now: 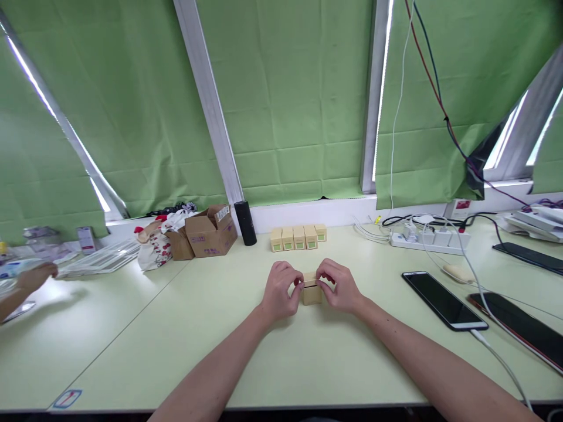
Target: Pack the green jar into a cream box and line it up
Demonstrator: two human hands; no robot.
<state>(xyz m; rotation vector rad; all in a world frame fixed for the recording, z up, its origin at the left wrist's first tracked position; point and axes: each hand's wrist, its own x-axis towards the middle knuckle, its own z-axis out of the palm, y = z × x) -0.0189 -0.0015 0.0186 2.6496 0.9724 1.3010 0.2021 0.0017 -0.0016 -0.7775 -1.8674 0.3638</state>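
Note:
A small tan cardboard box point(312, 295) stands on the table between my two hands. Its lid flap is slightly raised, with a dark gap along the front edge. My left hand point(282, 288) pinches the left end of the flap between thumb and fingers. At the right end, my right hand point(338, 285) grips the flap the same way. Behind them, a row of similar small boxes point(299, 238) with green-marked fronts stands near the wall.
Left of the row are a black cylinder point(245, 223) and an open brown carton point(212, 233). Phones point(444, 300), cables and a white power strip point(428, 241) lie to the right. Another person's hand point(37, 276) reaches in at far left, beside a white rack point(101, 259).

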